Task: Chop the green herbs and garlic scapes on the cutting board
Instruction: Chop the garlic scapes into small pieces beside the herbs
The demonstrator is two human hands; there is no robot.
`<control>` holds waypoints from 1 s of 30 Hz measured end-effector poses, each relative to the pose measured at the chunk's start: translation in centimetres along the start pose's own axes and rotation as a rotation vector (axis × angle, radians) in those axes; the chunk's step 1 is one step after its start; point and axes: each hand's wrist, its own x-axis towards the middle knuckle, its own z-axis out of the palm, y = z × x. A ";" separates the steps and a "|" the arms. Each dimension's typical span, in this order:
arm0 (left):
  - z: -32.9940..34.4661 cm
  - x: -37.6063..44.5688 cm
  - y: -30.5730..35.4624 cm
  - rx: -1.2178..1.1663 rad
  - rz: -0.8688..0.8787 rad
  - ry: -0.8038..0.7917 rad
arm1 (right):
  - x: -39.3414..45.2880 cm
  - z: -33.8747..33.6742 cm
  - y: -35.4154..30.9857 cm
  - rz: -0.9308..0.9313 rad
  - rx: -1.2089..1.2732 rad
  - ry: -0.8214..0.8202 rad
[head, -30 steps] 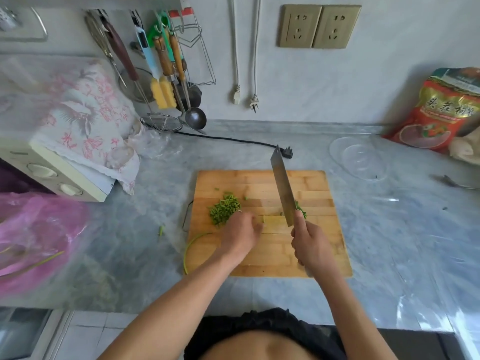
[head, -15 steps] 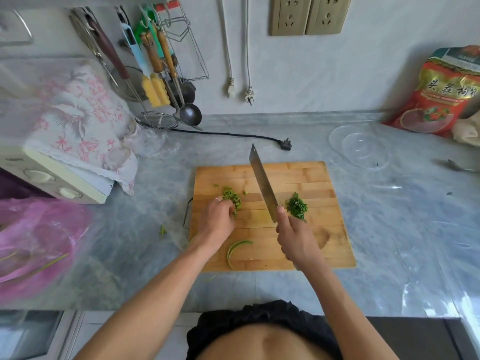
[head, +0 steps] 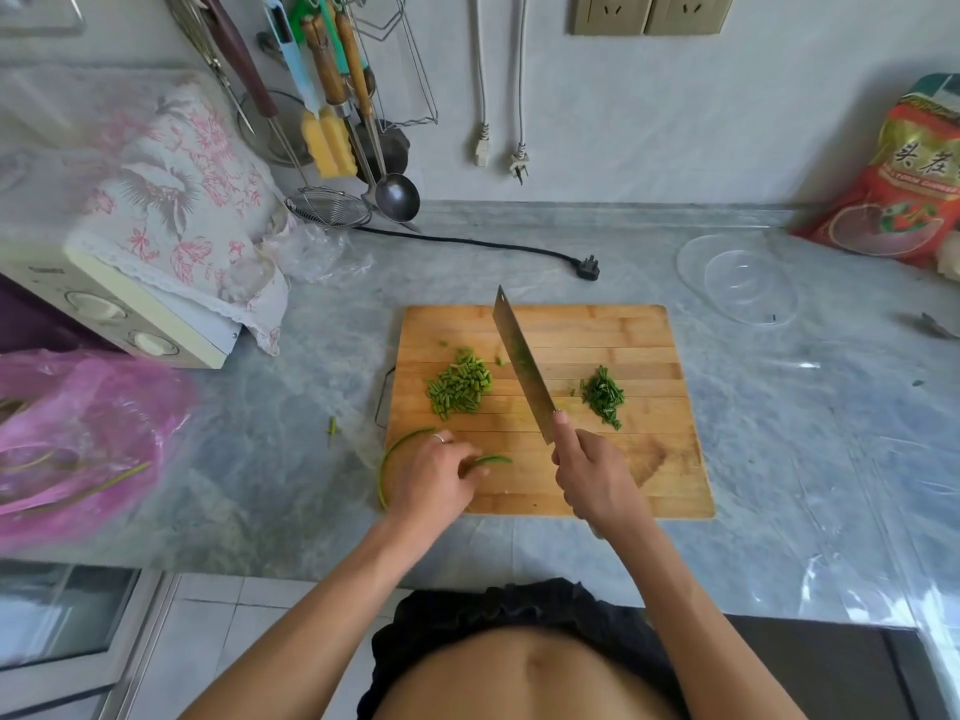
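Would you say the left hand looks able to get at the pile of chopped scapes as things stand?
Probably yes: the left hand is just near of the pile with bare board between; the knife stands to the right.

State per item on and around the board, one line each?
Scape pieces: chopped, piled.
Herbs: chopped, piled.
Whole scape: uncut, curled over cutting board edge.
Left hand: grips scape.
Right hand: holds knife, blade tilted.
Black plug: unplugged.
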 end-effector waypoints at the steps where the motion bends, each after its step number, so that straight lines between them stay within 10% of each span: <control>1: 0.3 -0.3 0.2 -0.033 -0.023 0.010 | -0.2 -0.1 0.1 -0.001 0.006 0.002; 30: 3.9 0.1 4.0 -0.238 -0.113 0.211 | -3.5 1.4 2.6 0.167 0.052 -0.059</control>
